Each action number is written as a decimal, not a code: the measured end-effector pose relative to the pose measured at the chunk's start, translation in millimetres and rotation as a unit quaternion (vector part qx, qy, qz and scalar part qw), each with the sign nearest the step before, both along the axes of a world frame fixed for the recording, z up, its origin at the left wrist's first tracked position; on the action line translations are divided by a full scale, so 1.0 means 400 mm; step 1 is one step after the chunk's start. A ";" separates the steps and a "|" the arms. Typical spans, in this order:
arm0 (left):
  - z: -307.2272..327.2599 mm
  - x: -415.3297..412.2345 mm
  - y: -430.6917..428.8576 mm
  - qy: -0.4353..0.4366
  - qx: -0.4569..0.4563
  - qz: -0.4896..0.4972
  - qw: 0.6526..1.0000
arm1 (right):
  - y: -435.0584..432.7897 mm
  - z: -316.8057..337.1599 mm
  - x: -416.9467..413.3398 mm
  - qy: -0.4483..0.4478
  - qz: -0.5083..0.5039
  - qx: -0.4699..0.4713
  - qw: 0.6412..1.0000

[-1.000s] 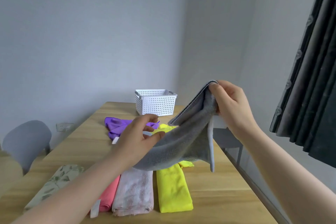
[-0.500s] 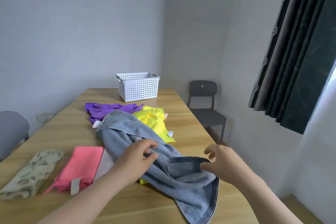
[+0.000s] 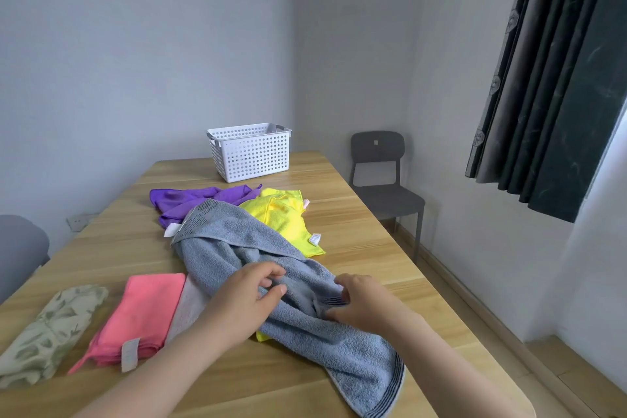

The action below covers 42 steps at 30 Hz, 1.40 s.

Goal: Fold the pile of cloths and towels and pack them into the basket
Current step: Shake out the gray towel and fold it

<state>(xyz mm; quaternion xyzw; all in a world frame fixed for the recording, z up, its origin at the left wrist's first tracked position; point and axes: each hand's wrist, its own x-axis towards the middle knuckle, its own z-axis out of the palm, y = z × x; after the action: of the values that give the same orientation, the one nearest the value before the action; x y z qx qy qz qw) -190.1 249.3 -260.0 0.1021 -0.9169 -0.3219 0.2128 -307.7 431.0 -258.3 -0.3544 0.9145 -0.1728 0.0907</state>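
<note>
A grey-blue towel (image 3: 237, 248) lies crumpled in a diagonal across the wooden table (image 3: 356, 248). It covers part of the folded cloths near me. My left hand (image 3: 247, 295) rests on the towel's middle, fingers and thumb curled and pinching a fold. My right hand (image 3: 363, 305) grips the towel just to the right, fingertips tucked in at its dark striped edge. The white perforated basket (image 3: 251, 153) stands at the table's far end, away from both hands. An unfolded purple cloth (image 3: 190, 197) and a yellow cloth (image 3: 285, 217) lie between basket and towel.
Folded pieces lie in a row at the near left: a leaf-print cloth (image 3: 51, 329), a pink cloth (image 3: 142, 316) and a pale towel (image 3: 190, 309). A dark chair (image 3: 380, 173) stands beyond the table's right edge, a grey chair (image 3: 17, 248) at left. Dark curtains (image 3: 556, 78) hang at right.
The grey-blue towel, held up in the air a second ago, now lies on the table. Both hands came down with it and have moved closer together on its middle.
</note>
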 end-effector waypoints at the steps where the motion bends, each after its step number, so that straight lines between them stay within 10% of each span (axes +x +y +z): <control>1: -0.001 -0.006 -0.003 -0.002 -0.003 0.001 1.000 | 0.003 -0.007 -0.009 0.007 -0.004 0.010 1.000; 10: 0.001 -0.155 -0.002 -0.079 -0.080 -0.018 0.993 | 0.081 -0.052 -0.056 -0.031 -0.063 0.022 0.997; 16: -0.013 -0.269 -0.008 -0.128 -0.105 -0.013 0.986 | 0.172 -0.052 -0.091 0.046 -0.289 -0.171 0.941; 20: -0.037 -0.308 -0.004 -0.135 -0.128 -0.011 0.982 | 0.222 -0.070 -0.120 0.043 -0.341 -0.084 0.935; 26: -0.063 -0.344 -0.020 -0.166 -0.196 0.011 0.966 | 0.179 -0.082 -0.141 0.162 -0.230 -0.041 0.959; 42: -0.073 -0.355 -0.166 -0.177 -0.269 0.029 0.946 | -0.111 -0.084 -0.220 0.011 -0.030 -0.050 0.998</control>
<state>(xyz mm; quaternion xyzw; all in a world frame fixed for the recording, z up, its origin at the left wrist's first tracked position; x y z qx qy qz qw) -332.1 183.0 -289.1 0.1233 -0.9888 -0.0340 0.0763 -395.8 386.7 -292.0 -0.3332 0.9157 -0.2174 0.0574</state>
